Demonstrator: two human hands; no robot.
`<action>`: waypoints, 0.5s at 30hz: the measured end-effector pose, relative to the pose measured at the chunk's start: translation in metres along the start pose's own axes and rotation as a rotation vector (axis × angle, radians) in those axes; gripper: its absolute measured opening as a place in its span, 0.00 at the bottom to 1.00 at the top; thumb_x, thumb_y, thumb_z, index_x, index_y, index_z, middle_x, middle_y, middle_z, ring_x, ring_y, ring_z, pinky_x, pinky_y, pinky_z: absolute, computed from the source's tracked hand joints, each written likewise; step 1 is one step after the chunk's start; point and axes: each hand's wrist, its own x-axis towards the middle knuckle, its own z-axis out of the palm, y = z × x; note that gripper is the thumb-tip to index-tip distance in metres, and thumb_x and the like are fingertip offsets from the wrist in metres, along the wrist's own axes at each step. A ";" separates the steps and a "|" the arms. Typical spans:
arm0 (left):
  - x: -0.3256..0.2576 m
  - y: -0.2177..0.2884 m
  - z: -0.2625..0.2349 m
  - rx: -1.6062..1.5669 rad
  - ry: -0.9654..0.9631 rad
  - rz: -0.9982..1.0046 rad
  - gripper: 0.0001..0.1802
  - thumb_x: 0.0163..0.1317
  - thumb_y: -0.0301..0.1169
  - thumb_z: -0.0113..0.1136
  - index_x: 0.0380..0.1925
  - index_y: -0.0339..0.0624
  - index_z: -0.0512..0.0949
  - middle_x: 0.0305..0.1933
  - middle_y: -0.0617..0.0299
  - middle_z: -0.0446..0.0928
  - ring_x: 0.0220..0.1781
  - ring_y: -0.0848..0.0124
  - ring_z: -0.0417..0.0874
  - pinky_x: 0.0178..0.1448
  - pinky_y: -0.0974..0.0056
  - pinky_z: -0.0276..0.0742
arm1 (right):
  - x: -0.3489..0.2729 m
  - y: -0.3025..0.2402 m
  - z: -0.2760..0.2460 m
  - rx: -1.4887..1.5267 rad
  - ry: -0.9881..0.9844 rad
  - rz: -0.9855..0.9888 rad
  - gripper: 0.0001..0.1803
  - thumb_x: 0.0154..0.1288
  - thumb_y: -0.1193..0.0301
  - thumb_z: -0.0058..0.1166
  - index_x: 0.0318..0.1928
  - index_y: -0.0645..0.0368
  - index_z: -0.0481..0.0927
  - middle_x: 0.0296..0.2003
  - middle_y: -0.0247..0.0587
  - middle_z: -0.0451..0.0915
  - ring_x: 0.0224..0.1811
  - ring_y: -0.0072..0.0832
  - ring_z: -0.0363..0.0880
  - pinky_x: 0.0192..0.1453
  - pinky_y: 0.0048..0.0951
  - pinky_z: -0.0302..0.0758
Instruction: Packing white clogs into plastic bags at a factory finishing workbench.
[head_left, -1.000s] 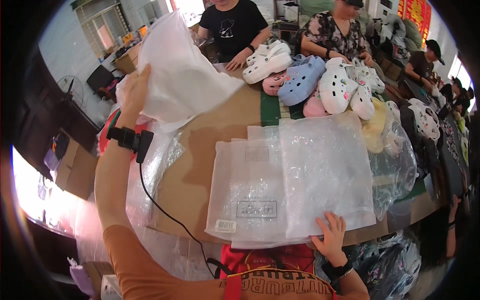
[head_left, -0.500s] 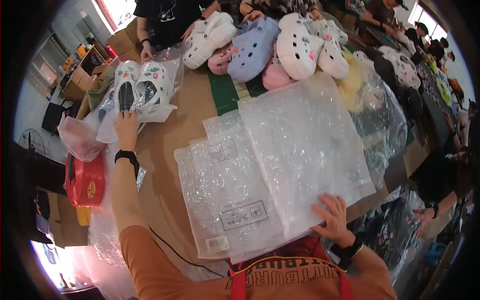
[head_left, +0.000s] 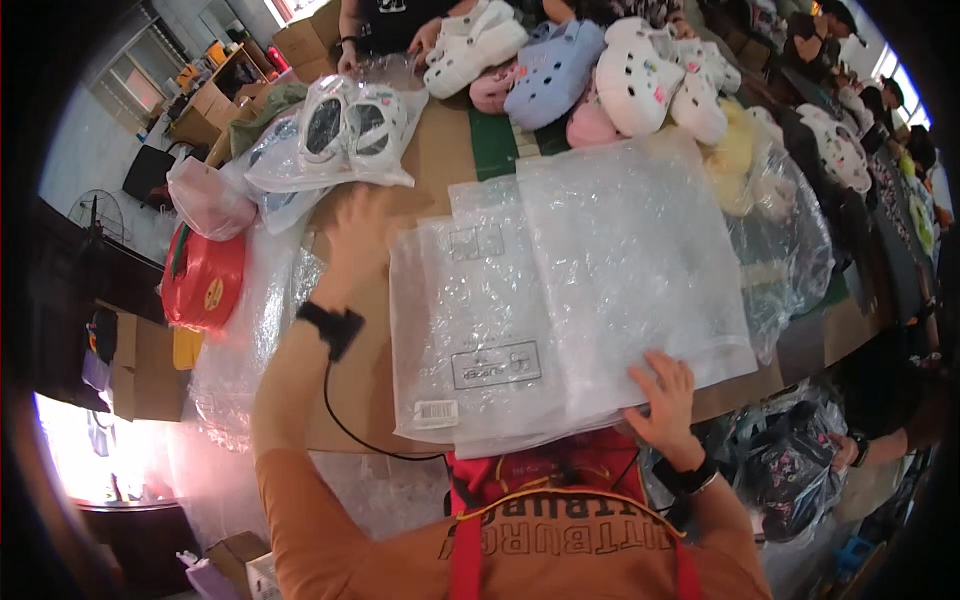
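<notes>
A stack of clear plastic bags [head_left: 560, 290] lies on the cardboard-covered table [head_left: 440, 165] in front of me. My right hand [head_left: 665, 400] rests flat on the stack's near right corner, fingers spread. My left hand [head_left: 355, 235] is blurred and hovers open above the cardboard, just left of the stack and near a clear bag holding a pair of white clogs [head_left: 345, 130]. It holds nothing.
A heap of foam clogs in white, blue, pink and yellow [head_left: 600, 70] fills the table's far side. Another person's hands [head_left: 425, 45] work there. A red object [head_left: 205, 280] and loose plastic wrap [head_left: 240, 340] sit at the left; more bagged goods [head_left: 790, 240] at the right.
My left hand set the bagged white clogs down at the far left, let go and drew back toward me. The right hand stayed on the stack's corner.
</notes>
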 end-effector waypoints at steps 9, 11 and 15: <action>-0.035 0.085 -0.051 -0.234 -0.602 0.091 0.32 0.58 0.55 0.46 0.60 0.55 0.63 0.65 0.50 0.58 0.65 0.43 0.57 0.59 0.36 0.59 | 0.012 -0.024 -0.028 0.313 -0.213 -0.096 0.25 0.49 0.64 0.59 0.51 0.52 0.74 0.55 0.49 0.66 0.55 0.44 0.66 0.59 0.44 0.62; -0.010 0.087 -0.072 -0.111 -0.597 0.136 0.30 0.58 0.54 0.48 0.58 0.54 0.65 0.64 0.51 0.60 0.64 0.44 0.59 0.58 0.38 0.61 | 0.016 -0.028 -0.044 0.490 -0.175 0.015 0.22 0.53 0.67 0.58 0.50 0.54 0.74 0.52 0.48 0.70 0.46 0.40 0.74 0.50 0.34 0.71; 0.025 0.103 -0.088 -0.525 -0.372 0.156 0.28 0.58 0.50 0.51 0.56 0.52 0.67 0.59 0.51 0.65 0.60 0.48 0.66 0.59 0.47 0.63 | 0.019 -0.018 -0.074 0.575 -0.057 0.081 0.19 0.57 0.70 0.56 0.50 0.56 0.74 0.46 0.44 0.74 0.37 0.33 0.78 0.41 0.27 0.73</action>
